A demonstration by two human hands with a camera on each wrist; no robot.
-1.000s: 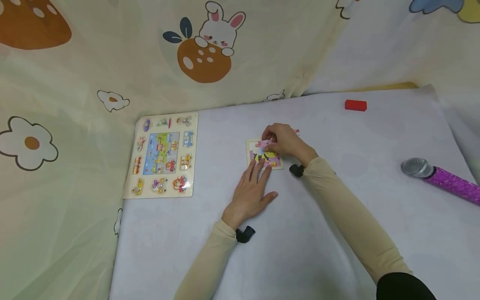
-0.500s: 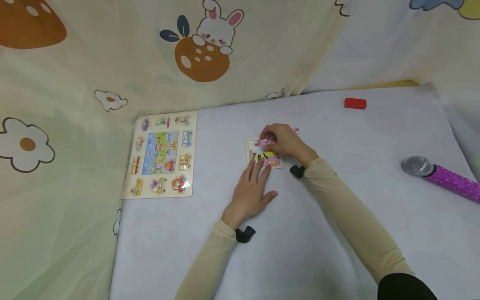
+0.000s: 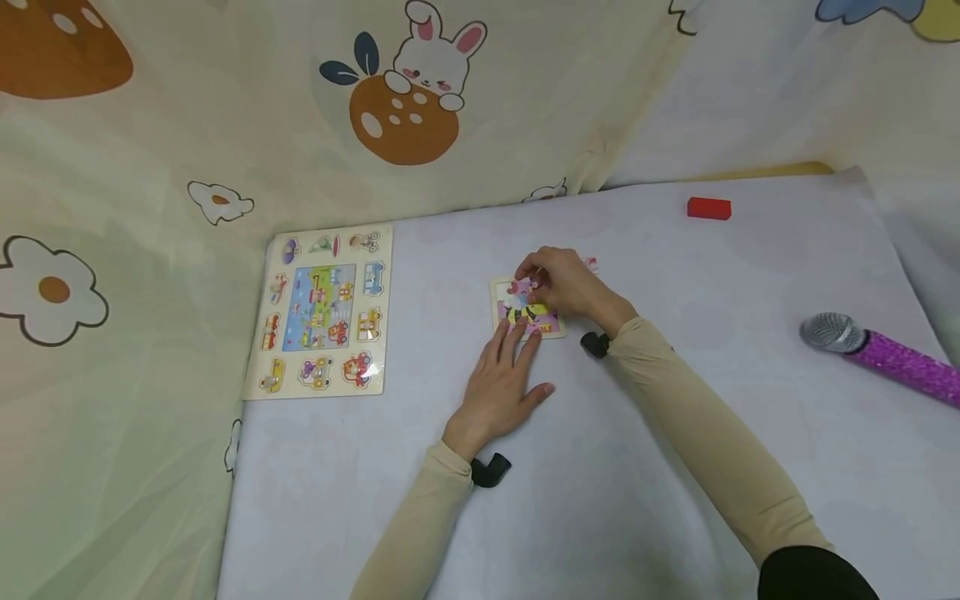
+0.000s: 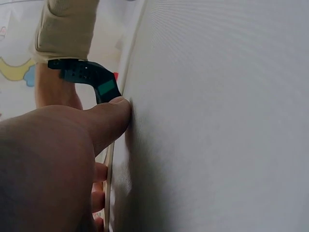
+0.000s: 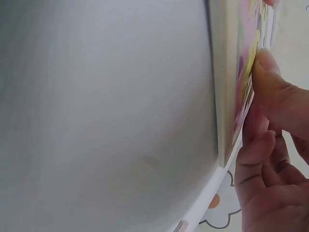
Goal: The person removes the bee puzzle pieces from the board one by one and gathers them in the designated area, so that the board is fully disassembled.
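Note:
A small jigsaw puzzle (image 3: 551, 324) in a pale wooden tray lies on the white-covered table, its picture pink, yellow and black. Over its upper part my right hand (image 3: 572, 283) pinches a pink puzzle piece (image 3: 523, 287) between thumb and fingers, close to the board. In the right wrist view the thumb (image 5: 268, 63) lies against the picture side of the tray. My left hand (image 3: 495, 390) rests flat, straight fingertips on the tray's near edge and thumb spread on the table. Partly hidden behind the right hand is another pink-red piece (image 3: 592, 264).
A larger vehicle-picture puzzle board (image 3: 378, 333) lies at the table's left. A red block (image 3: 708, 208) sits at the back right, and a microphone with a glittery purple handle (image 3: 900, 362) at the right. A printed curtain (image 3: 285, 125) hangs along the back and left.
My right fingers have shifted slightly left over the puzzle, showing more of the pink piece. The left hand stays in place on the tray's near edge.

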